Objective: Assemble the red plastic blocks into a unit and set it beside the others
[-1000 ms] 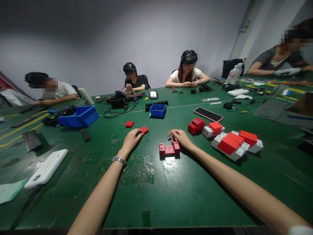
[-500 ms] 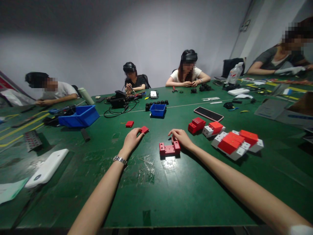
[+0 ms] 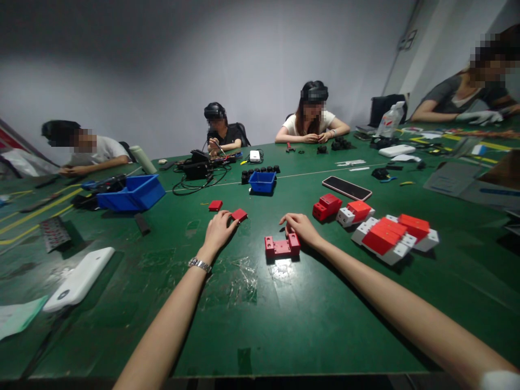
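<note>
My left hand (image 3: 219, 232), with a metal watch on its wrist, has its thumb and fingers at the left corner of a small flat red piece (image 3: 239, 215), closed on it as far as I can see. Another flat red piece (image 3: 215, 206) lies just behind that hand. To the right, a red plastic base (image 3: 281, 247) with two raised, holed ends sits on the table. My right hand (image 3: 301, 229) rests behind its right end, fingers loosely curved and apart, the thumb partly hidden by the base. Whether the thumb touches it I cannot tell.
Right of my hand stand a red block (image 3: 327, 207), several red-and-white modules (image 3: 384, 238) and a phone (image 3: 346, 188). Ahead is a small blue bin (image 3: 262, 183); a larger blue bin (image 3: 136, 192) and a white power bank (image 3: 79, 279) are at left. Several people sit around the table.
The fingers of my left hand have shifted slightly at the flat red piece. My right hand and the red base stay where they were.
</note>
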The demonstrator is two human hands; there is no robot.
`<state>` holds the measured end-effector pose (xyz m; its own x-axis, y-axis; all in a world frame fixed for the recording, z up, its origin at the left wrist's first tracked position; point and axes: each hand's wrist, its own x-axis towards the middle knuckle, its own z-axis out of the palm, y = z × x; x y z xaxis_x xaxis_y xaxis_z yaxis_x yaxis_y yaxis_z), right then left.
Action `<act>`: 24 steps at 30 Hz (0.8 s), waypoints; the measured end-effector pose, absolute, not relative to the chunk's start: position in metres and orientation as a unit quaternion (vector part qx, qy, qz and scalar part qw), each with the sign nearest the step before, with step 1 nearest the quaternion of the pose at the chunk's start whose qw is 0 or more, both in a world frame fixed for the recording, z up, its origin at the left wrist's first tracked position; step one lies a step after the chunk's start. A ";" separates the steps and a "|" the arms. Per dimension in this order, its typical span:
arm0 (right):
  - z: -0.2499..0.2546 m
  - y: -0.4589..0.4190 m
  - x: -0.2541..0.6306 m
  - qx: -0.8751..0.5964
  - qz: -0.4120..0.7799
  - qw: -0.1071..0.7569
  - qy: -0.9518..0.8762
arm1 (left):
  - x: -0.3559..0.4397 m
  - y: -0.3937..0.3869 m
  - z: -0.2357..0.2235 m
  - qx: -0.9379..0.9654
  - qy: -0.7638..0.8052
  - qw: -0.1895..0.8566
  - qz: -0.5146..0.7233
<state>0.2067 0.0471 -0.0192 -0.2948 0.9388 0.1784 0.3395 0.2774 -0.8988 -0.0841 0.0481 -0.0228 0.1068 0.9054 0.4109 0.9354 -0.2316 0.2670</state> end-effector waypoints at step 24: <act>-0.016 0.046 0.206 -0.460 0.387 0.380 -0.703 | -0.082 0.047 -0.023 -0.745 -0.631 0.036 -0.213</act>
<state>0.2058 0.0458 -0.0155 -0.2866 0.9414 0.1779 0.3526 0.2763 -0.8940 -0.0819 0.0473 -0.0226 0.1141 0.9248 0.3630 0.9556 -0.2021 0.2145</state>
